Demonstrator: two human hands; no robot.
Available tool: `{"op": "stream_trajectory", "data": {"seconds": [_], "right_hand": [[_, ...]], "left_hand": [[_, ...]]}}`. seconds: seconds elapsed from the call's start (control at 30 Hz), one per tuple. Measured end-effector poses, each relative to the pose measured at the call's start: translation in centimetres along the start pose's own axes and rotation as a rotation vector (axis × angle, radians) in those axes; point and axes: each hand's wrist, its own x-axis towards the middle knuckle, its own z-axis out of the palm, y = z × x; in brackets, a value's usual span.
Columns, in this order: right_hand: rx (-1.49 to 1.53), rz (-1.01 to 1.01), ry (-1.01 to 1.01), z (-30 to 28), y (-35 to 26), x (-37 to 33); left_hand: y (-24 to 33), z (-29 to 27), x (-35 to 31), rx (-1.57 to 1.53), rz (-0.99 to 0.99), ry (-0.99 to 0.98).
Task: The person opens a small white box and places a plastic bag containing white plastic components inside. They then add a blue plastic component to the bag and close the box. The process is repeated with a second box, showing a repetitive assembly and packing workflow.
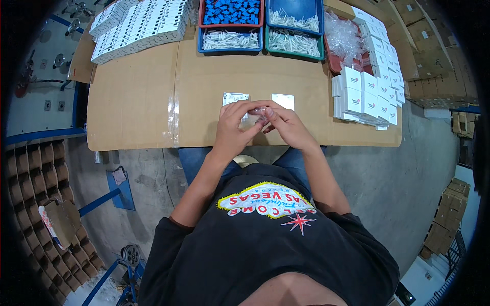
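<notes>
Over the near edge of the cardboard-covered table, my left hand (231,127) and my right hand (292,128) meet around a small clear plastic bag (248,121). Fingers of both hands are closed on it, and they hide much of it; its contents cannot be made out. Just beyond my left hand lies a flat white piece with dark printing (235,97). A plain white card or flat box (284,101) lies beyond my right hand.
Along the far edge stand a red tray (230,25) of blue pieces, and blue (229,52) and green (295,57) trays of white sticks. Clear bags (344,38) fill a red bin at far right. White boxes are stacked right (362,97) and far left (140,33).
</notes>
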Motion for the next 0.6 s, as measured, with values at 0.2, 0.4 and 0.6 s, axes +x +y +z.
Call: {"op": "stream_trajectory", "data": {"seconds": [0.2, 0.4, 0.6], "right_hand": [[-0.022, -0.011, -0.007, 0.3, 0.7, 0.0], [0.008, -0.001, -0.058, -0.3, 0.8, 0.0], [0.020, -0.060, 0.029, -1.5, -0.3, 0.6]], "left_hand": [[-0.8, 0.3, -0.3, -0.008, -0.028, 0.034], [-0.7, 0.7, -0.7, -0.044, -0.068, 0.013], [-1.0, 1.6, -1.0, -0.373, -0.399, 0.082]]}}
